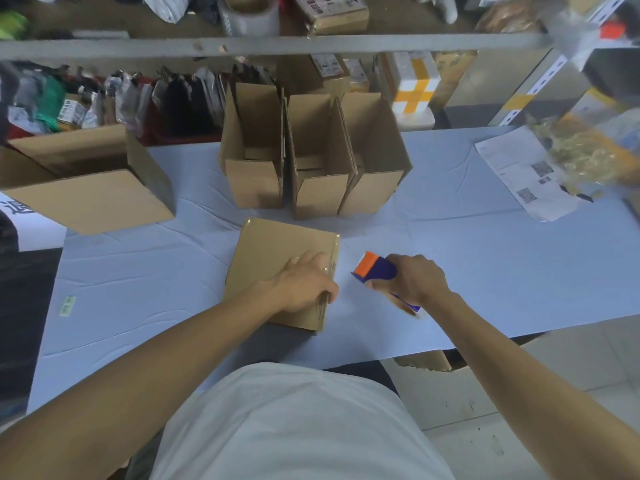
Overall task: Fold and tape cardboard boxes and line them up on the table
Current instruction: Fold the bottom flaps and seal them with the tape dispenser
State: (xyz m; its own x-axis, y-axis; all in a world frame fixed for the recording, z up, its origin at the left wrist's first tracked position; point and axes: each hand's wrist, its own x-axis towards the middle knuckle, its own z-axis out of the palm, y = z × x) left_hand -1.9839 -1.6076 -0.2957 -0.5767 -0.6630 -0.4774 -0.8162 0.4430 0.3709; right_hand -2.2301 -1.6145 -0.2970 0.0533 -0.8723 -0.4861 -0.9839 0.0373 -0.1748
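Fingers of our right hand (414,280) are curled round the tape dispenser (377,271), so this grip is closed on the tool, with the orange head turned toward the box. Our left hand (304,282) lies on the flat box (280,271) with the fingers nearly straight, pressing the top near its right edge; the thumb seems to hook over that edge, but we cannot tell this for sure.

From the right grip, the box is just to the left, apart from the dispenser by a narrow strip of bare surface (485,271). The long axis of the box runs away from us and leans a little to the right, and the shiny tape band runs along the same right edge, parallel to this axis. The left hand is the nearer one, as it already touches the box.

Farther from both grips, beyond the flat box, three open boxes (311,181) stand side by side in a row, touching each other. We judge that this box belongs next to them.
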